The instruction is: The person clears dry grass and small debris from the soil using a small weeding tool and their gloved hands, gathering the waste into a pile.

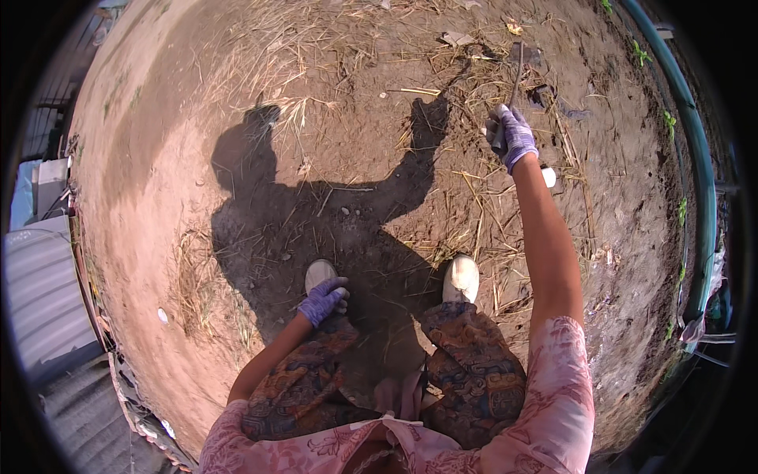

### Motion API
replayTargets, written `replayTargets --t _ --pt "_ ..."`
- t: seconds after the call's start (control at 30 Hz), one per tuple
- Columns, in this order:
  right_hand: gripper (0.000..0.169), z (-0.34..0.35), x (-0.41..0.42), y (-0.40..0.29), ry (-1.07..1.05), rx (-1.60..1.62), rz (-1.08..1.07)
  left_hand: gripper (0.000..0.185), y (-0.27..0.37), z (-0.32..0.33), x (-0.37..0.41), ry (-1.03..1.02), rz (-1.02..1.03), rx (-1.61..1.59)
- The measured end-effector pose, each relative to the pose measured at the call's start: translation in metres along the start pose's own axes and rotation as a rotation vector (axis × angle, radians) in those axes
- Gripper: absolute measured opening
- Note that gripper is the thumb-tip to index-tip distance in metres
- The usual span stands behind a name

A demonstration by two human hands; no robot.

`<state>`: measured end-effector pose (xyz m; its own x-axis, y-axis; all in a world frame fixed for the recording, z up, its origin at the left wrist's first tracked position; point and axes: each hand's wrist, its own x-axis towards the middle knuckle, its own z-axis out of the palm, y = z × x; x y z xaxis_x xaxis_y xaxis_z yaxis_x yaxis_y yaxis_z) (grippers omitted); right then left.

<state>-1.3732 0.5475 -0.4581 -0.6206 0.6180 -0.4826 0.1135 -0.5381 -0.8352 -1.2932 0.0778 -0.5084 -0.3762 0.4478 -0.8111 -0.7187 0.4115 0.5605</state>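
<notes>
My right hand (514, 135), in a purple knitted glove with greyish fingers, is closed around the grey handle of a hand tool (517, 74). Its thin brown shaft points away from me over the straw-strewn soil; I cannot make out its working end clearly. My left hand (324, 300), gloved the same way, hangs over my left knee near the left white shoe (320, 275). Its fingers are loosely bent and slightly apart, with nothing visible in them. Dry straw (468, 106) lies scattered beside the right hand.
A blue-green pipe (702, 160) curves along the right side, with small green seedlings (669, 123) beside it. Near my right forearm lies a white object (549, 176). Corrugated sheets (50, 290) edge the left. My right shoe (461, 278) stands on the soil.
</notes>
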Motion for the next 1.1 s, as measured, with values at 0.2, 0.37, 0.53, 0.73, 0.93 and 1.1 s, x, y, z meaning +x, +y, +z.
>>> replayTargets --t 0.2,0.37,0.53,0.73,0.93,1.1 --pt "0.002 -0.031 0.045 -0.011 0.234 0.191 -0.079 0.036 0.0 -0.003 0.0 -0.001 -0.021 -0.009" --pt "0.009 -0.029 0.064 -0.015 0.197 0.381 0.115 0.034 -0.002 0.003 0.006 -0.009 -0.016 -0.002" --pt "0.004 -0.007 -0.006 0.029 -0.096 0.392 0.256 0.033 0.002 0.005 0.005 0.032 -0.061 0.11" --pt "0.005 -0.043 -0.047 0.022 -0.299 0.496 0.275 0.033 0.005 0.004 0.005 0.046 -0.11 0.117" --pt "0.017 -0.035 0.02 0.003 -0.055 0.672 0.214 0.031 0.005 0.01 0.01 0.053 -0.099 0.134" --pt "0.011 0.022 -0.032 0.025 -0.372 0.311 0.48 0.031 0.0 0.005 0.011 0.066 -0.087 0.186"
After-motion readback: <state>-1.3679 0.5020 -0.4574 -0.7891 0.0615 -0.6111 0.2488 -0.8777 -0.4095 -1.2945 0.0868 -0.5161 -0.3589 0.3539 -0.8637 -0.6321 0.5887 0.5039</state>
